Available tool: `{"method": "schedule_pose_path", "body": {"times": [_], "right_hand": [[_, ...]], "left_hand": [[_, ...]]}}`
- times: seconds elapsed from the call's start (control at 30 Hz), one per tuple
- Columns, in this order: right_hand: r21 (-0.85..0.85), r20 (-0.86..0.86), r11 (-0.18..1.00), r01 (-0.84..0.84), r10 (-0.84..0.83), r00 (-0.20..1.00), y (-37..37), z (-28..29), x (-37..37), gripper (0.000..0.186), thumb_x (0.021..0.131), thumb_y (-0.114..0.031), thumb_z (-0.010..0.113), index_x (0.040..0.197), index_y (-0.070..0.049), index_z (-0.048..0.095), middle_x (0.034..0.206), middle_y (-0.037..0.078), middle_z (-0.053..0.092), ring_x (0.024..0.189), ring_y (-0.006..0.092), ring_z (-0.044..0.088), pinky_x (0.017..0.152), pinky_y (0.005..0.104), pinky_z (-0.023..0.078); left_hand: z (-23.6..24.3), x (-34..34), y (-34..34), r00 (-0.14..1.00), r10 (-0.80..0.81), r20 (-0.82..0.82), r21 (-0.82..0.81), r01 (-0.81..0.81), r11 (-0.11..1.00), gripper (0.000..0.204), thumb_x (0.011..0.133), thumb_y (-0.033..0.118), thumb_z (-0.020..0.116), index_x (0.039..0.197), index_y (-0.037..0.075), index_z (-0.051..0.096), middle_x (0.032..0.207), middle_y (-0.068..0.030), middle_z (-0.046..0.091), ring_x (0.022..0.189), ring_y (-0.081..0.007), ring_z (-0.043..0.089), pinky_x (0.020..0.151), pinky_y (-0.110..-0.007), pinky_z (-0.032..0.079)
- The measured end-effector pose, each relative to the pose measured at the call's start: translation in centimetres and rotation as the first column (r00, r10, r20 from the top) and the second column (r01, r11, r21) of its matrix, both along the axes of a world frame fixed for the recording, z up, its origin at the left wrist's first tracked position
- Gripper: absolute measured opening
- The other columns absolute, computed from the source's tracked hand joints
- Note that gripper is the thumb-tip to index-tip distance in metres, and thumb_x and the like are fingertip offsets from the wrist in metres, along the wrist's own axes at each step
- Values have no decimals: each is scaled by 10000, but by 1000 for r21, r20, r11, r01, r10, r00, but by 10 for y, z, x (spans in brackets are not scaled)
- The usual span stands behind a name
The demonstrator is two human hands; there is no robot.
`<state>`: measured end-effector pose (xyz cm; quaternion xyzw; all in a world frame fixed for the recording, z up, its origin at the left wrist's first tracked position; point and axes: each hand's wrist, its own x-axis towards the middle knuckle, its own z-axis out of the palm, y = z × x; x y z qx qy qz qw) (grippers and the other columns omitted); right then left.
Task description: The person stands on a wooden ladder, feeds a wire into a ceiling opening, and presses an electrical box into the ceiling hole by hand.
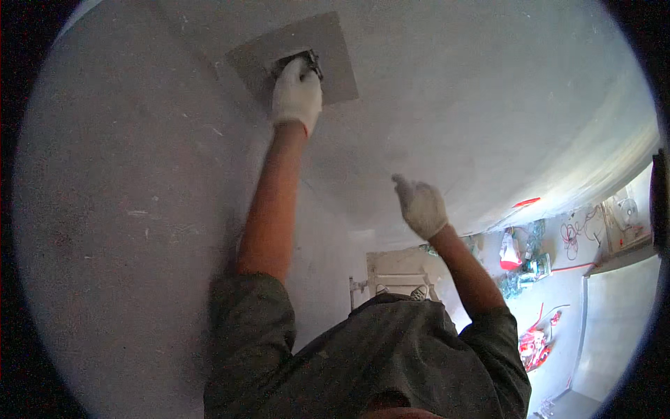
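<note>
My left hand point(298, 98), in a white knit glove, is raised high and wrapped round the black handle of a hand float point(335, 59). The float has a broad, flat, four-cornered grey plate, which lies against or very close to the grey wall surface point(453, 91). Lower and to the right is my right hand point(423, 209), also gloved. Its fingers are somewhat spread, slightly blurred, with nothing visible in them. Whether it touches the surface, I cannot tell.
Another grey wall point(125, 230) runs along my left. Below, my shoes point(419, 293) stand on a pale platform or step point(401, 279). To the right, the floor holds a red-and-white bag point(510, 251), crumpled green plastic point(534, 269), a red wrapper heap point(534, 347) and red cable point(572, 237).
</note>
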<state>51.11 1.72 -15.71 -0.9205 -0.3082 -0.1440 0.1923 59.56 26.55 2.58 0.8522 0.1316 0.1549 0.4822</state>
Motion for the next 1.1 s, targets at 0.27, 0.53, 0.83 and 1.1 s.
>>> {"method": "schedule_pose_path", "body": {"times": [0.27,0.53,0.83,1.1], "right_hand": [[91,-305,990,-109,132,943,-37,-32,-31,213,942,-278,504,967,-75,565,747,138,650,661,350,639,623,485,508],[-580,-364,613,536,-784,503,-417,-243,-210,338,931,-292,446,801,-86,680,762,177,677,712,359,676,636,494,527],[-215,-956,774,596,-292,34,-341,-347,-303,527,953,-531,386,1232,-157,633,1148,186,644,1051,344,604,941,393,450],[42,-936,946,321,-75,343,-256,-269,-172,573,902,-558,499,1218,-97,624,1172,174,643,1108,348,593,946,419,446]], "left_hand": [[-108,-65,-31,907,-255,335,-817,415,401,262,1000,311,486,1180,128,540,623,60,364,506,-70,357,455,-253,334],[-88,-93,6,978,-86,191,-846,208,491,339,1048,227,360,1331,74,465,571,60,292,409,-45,225,333,-216,192],[-117,-73,20,972,-59,226,-688,202,697,342,1037,247,410,1332,82,459,603,46,272,440,-49,203,362,-230,163],[-95,-58,20,960,72,272,-757,167,631,336,1029,260,449,1318,90,470,704,33,371,532,-63,273,443,-235,236]]}}
